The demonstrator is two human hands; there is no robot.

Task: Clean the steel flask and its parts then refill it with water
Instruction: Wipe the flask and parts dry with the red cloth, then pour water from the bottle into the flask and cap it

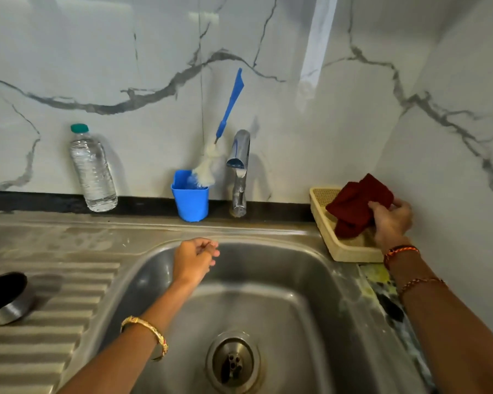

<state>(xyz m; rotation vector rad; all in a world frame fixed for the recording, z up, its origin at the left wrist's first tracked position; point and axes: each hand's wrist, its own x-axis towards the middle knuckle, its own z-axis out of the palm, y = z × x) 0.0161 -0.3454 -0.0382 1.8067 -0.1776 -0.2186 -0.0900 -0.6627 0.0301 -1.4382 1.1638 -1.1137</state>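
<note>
The white marble-patterned wall (154,52), glossy and veined in grey, forms the backsplash and turns a corner at the right. Below it lies the stainless steel sink unit: a rounded rectangular basin (310,280) with a circular perforated drain (233,361) near its front, and a ribbed draining board (69,294) to the left, its ridges running left to right.

On the draining board, at the left edge of view, rests a brushed-steel cylindrical flask part (5,298). It is tilted, with its dark open mouth facing up and to the left; only this short section is in view.

A clear ribbed plastic water bottle (93,169) with a green cap stands upright against the wall, long axis vertical. A chrome tap (239,172) rises behind the basin, spout facing forward. Just to its left, a blue tapered plastic cup (190,197) holds a bottle brush (219,132) with white bristles and a blue handle leaning up to the right.

A cream perforated plastic tray (342,251) sits in the right corner.

The right hand (390,223) grips a crumpled dark red cloth (356,206) over the tray, fingers curled around it. The left hand (195,258) hovers over the rear of the basin, fingers loosely curled, holding nothing.
</note>
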